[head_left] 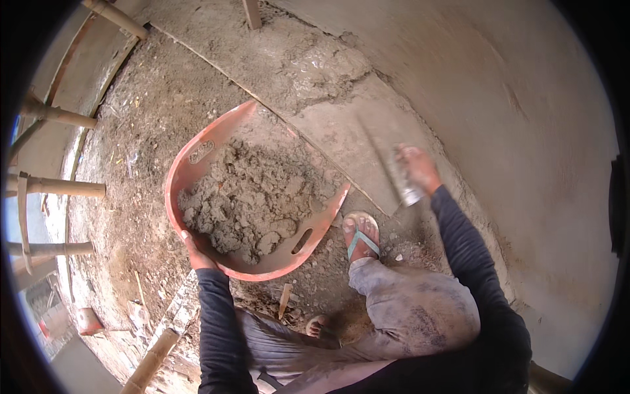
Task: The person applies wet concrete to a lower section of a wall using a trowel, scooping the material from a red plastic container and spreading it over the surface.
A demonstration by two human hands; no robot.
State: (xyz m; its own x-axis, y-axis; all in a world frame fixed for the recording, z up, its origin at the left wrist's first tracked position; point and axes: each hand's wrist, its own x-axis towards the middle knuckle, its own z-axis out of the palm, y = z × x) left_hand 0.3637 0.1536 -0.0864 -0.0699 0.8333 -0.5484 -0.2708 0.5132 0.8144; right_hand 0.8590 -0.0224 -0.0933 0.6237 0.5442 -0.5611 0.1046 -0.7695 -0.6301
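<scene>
An orange-red tub point(176, 167), with slots in its sides for handles, stands on the ground before me. Its wall is low or cut away toward the far right. Lumpy grey mortar point(246, 200) fills much of it. My left hand point(198, 255) is closed on the tub's near-left rim. To the right of the tub, my right hand point(420, 169) grips a trowel point(392, 169), smeared by motion. The trowel's long blade appears nearly edge-on above the smoothed strip of mortar point(354, 125) beside the wall.
A plastered wall point(512, 105) rises on the right. A thin wooden strip point(230, 77) runs diagonally past the tub. Bamboo poles point(65, 187) stand along the left. My sandalled foot point(361, 236) is close to the tub's right end. Wood scraps point(285, 301) lie on the rough ground.
</scene>
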